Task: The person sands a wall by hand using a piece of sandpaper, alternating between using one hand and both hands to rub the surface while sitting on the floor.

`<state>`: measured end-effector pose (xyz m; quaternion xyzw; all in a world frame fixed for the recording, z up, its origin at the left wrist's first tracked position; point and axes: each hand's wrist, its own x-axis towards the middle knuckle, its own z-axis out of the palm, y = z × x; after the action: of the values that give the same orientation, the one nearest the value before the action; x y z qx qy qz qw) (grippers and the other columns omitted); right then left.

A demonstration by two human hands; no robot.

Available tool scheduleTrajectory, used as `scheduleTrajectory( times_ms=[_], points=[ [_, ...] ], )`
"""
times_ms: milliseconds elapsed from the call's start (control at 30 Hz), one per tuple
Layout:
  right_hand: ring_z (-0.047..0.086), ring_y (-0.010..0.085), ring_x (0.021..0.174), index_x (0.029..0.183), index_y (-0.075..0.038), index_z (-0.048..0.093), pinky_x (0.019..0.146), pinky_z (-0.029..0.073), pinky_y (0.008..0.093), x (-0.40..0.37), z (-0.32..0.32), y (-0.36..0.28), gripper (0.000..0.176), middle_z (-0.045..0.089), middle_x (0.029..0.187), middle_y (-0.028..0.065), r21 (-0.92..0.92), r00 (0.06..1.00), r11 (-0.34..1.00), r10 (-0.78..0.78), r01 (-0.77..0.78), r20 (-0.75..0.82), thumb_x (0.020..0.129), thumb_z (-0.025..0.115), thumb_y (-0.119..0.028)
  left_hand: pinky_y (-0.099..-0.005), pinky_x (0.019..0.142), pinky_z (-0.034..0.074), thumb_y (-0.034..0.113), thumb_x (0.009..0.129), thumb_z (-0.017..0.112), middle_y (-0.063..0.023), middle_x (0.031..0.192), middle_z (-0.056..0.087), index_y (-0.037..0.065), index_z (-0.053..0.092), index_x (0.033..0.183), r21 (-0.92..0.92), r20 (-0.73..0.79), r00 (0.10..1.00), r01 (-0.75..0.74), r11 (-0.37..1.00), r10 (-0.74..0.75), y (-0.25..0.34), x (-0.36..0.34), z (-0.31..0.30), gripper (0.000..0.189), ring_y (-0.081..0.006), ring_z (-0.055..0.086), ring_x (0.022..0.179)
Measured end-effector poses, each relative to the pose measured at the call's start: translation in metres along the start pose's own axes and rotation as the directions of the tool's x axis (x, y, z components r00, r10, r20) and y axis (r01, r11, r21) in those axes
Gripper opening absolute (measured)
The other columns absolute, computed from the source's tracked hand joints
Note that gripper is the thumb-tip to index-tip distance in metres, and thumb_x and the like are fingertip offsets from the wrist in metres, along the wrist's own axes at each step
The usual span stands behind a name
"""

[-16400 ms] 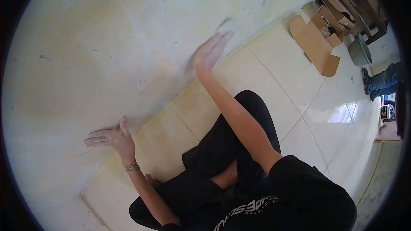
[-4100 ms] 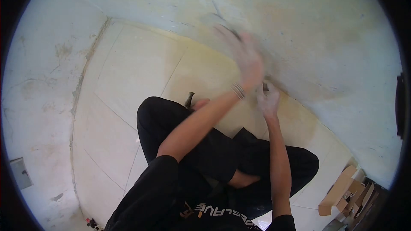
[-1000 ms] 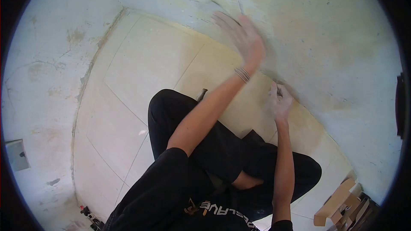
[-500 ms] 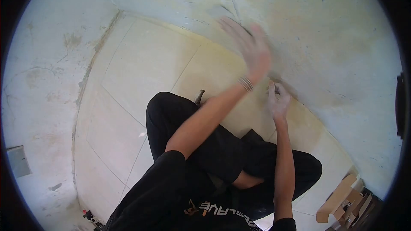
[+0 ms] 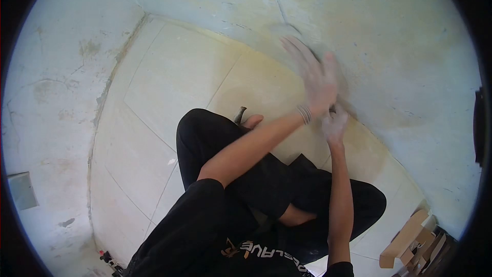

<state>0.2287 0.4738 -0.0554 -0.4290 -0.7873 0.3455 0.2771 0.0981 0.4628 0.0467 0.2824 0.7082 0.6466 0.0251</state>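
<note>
My left hand (image 5: 319,79), with wire bangles (image 5: 304,115) at its wrist, is dusted pale and slightly blurred. Its fingers are stretched out along the lower wall (image 5: 379,46). Past the fingertips shows a thin grey sheet (image 5: 285,29) with a dark edge, pressed flat against the wall; most of it is hidden under the hand. My right hand (image 5: 335,125), also coated in dust, is closed low at the foot of the wall, just below my left palm. Its fingertips are bent around a small dark spot, and I cannot tell what they hold.
Large tiles cover the floor (image 5: 189,61). A dark tool end (image 5: 240,115) sticks up beside my bare foot (image 5: 253,121). An open cardboard box (image 5: 402,243) stands at lower right. A second, stained wall (image 5: 56,92) rises at left, with a square plate (image 5: 23,191).
My left hand and the grey sheet have slid down and to the right along the wall, closer to my right hand. My right hand has stayed nearly in place.
</note>
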Motion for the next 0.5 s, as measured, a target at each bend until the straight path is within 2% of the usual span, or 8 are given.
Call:
scheduleTrajectory(
  times_ms=[33,100,167,233,333,400,433,500],
  points=[
    [0.067,0.0173,0.068,0.088,0.005,0.066,0.069,0.051,0.0312,-0.002,0.002,0.014,0.024,0.067,0.068,0.0135,-0.084,1.000,0.996,-0.025,0.026,0.019,0.092,0.062,-0.018,-0.0475,0.116,-0.008,0.044,0.102,0.029,-0.0320,0.153,-0.016,-0.013,-0.010,0.145,0.007,0.013,1.000,-0.008,1.000,0.008,0.000,-0.005,0.004,0.081,-0.0423,-0.015,0.143],
    [0.067,0.0173,0.068,0.089,0.005,0.067,0.070,0.051,0.0315,-0.001,-0.007,-0.018,0.025,0.067,0.069,0.0138,0.000,0.999,0.999,-0.036,0.036,-0.033,0.092,0.062,-0.019,-0.0478,0.116,-0.008,0.044,0.102,0.029,-0.0329,0.153,-0.015,-0.014,-0.009,0.145,0.019,0.045,0.999,-0.025,1.000,0.024,0.000,-0.012,0.009,0.081,-0.0429,-0.015,0.143],
    [0.067,0.0178,0.068,0.090,0.005,0.067,0.071,0.051,0.0321,0.002,-0.009,-0.035,0.025,0.068,0.070,0.0144,0.086,0.999,0.996,0.001,0.003,-0.049,0.092,0.062,-0.020,-0.0466,0.116,-0.008,0.043,0.102,0.029,-0.0321,0.153,-0.014,-0.014,-0.009,0.144,-0.014,-0.093,0.996,0.003,1.000,-0.004,0.001,0.022,0.001,0.081,-0.0418,-0.015,0.143],
    [0.067,0.0188,0.068,0.091,0.006,0.068,0.072,0.051,0.0329,0.004,-0.009,-0.037,0.026,0.069,0.072,0.0153,0.171,0.997,0.983,0.077,-0.074,-0.009,0.092,0.062,-0.020,-0.0485,0.117,-0.002,0.035,0.100,0.040,-0.0336,0.153,-0.012,-0.012,-0.006,0.146,-0.018,-0.238,0.971,-0.039,0.999,0.033,-0.016,0.069,-0.015,0.080,-0.0463,-0.010,0.143],
    [0.067,0.0195,0.067,0.091,0.005,0.068,0.071,0.051,0.0332,0.004,-0.007,-0.038,0.027,0.069,0.073,0.0157,0.180,0.996,0.980,0.091,-0.090,0.001,0.092,0.063,-0.021,-0.0490,0.117,-0.002,0.032,0.101,0.039,-0.0341,0.152,-0.012,-0.013,-0.006,0.146,-0.077,-0.209,0.978,-0.038,0.996,0.021,-0.011,0.072,-0.028,0.078,-0.0466,-0.011,0.143],
    [0.067,0.0193,0.067,0.090,0.005,0.068,0.071,0.051,0.0329,0.003,-0.006,-0.038,0.027,0.069,0.073,0.0155,0.160,0.996,0.983,0.091,-0.090,-0.004,0.092,0.063,-0.022,-0.0442,0.117,-0.008,0.042,0.102,0.028,-0.0301,0.154,-0.015,-0.013,-0.009,0.145,0.002,-0.115,0.990,-0.086,0.996,0.086,-0.012,0.037,-0.010,0.079,-0.0395,-0.015,0.144],
    [0.067,0.0192,0.067,0.090,0.005,0.068,0.071,0.051,0.0327,0.002,-0.006,-0.035,0.028,0.069,0.073,0.0154,0.148,0.996,0.985,0.093,-0.091,-0.006,0.092,0.063,-0.022,-0.0442,0.117,-0.008,0.041,0.102,0.029,-0.0300,0.154,-0.015,-0.013,-0.010,0.145,0.026,-0.043,0.996,-0.072,0.997,0.074,-0.007,0.014,-0.003,0.079,-0.0395,-0.015,0.144],
    [0.066,0.0190,0.066,0.089,0.006,0.067,0.069,0.051,0.0329,0.001,-0.006,-0.014,0.028,0.068,0.072,0.0155,0.026,0.999,0.999,-0.043,0.043,-0.012,0.092,0.063,-0.022,-0.0441,0.117,-0.008,0.041,0.102,0.029,-0.0298,0.154,-0.016,-0.013,-0.011,0.144,0.040,0.032,0.999,-0.040,0.998,0.038,-0.001,-0.007,0.003,0.079,-0.0393,-0.015,0.144]
  ],
)
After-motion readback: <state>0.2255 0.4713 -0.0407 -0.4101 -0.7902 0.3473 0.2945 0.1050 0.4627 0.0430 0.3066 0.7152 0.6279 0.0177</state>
